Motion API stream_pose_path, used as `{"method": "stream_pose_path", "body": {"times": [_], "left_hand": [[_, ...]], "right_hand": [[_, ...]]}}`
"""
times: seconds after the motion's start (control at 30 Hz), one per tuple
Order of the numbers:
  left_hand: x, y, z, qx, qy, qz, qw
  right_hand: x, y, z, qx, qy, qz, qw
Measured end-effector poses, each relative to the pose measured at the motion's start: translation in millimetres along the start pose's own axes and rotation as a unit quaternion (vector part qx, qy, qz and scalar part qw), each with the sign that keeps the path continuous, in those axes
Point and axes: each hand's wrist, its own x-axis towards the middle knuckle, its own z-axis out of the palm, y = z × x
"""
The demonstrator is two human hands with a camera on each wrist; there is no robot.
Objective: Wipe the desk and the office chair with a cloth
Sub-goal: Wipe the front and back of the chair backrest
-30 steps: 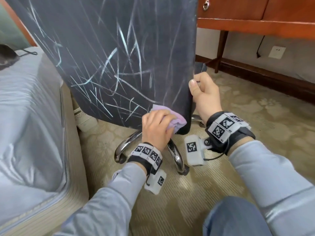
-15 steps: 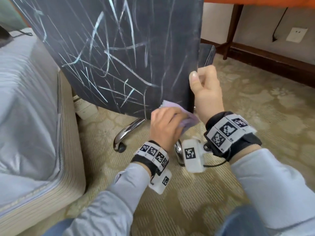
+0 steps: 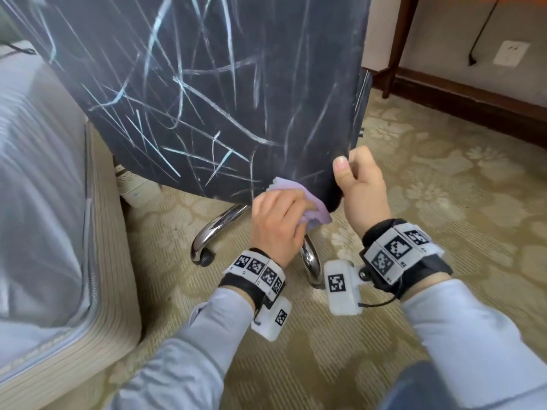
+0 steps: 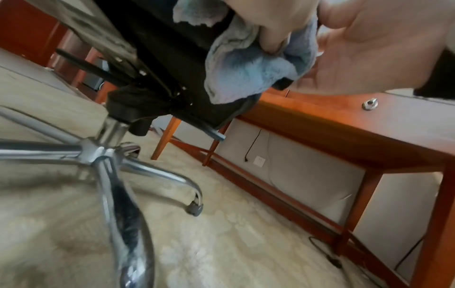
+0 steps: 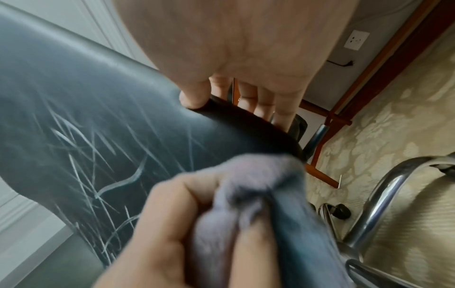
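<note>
Head view: left hand [image 3: 278, 223] grips the bunched cloth [image 3: 108, 211] against the chair backrest's [image 3: 207, 99] lower corner; right hand [image 3: 362, 187] clasps the backrest's side edge.

Chair back [image 3: 213, 93]: dark matt leather-like skin, streaked with pale scratches. Cloth [image 3: 111, 213]: soft, fluffy lilac pile. Chair base [image 4: 98, 154]: glossy chromed metal. Bench [image 4: 344, 128]: smooth reddish varnished wood. Carpet [image 3: 444, 179]: matt, woven, floral.
</note>
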Motion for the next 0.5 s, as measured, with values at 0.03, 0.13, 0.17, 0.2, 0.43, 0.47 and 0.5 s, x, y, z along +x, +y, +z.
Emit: {"method": "stream_pose_path", "body": {"times": [0.03, 0.13, 0.17, 0.2, 0.43, 0.47, 0.5], "left_hand": [[-4.8, -2.4, 1.1, 0.005, -0.016, 0.003, 1.000], [-1.7, 3.8, -3.2, -0.001, -0.020, -0.005, 1.000], [7.4, 11.0, -6.1, -0.010, -0.006, -0.010, 1.000], [19.3, 18.7, -8.8, -0.019, 0.014, -0.011, 1.000], [12.1, 0.3, -10.7, -0.010, 0.013, -0.004, 1.000], [-2.6, -9.4, -10.2, -0.003, -0.003, -0.025, 1.000], [-13.8, -16.8, -9.5, 0.002, -0.016, -0.052, 0.999]], "right_hand": [[1.2, 0.7, -1.2, -0.002, 0.002, 0.002, 1.000], [1.8, 0.0, -3.5, 0.003, 0.011, 0.019, 1.000], [1.2, -0.5, -3.8, 0.006, 0.016, 0.019, 1.000], [-0.4, -1.9, -3.6, 0.009, 0.018, 0.013, 1.000], [-2.1, -8.5, -3.6, 0.005, 0.006, 0.033, 0.999], [-2.9, -8.9, -3.7, -0.001, 0.002, 0.035, 0.999], [-3.1, -8.6, -4.0, -0.005, 0.002, 0.035, 0.999]]}}
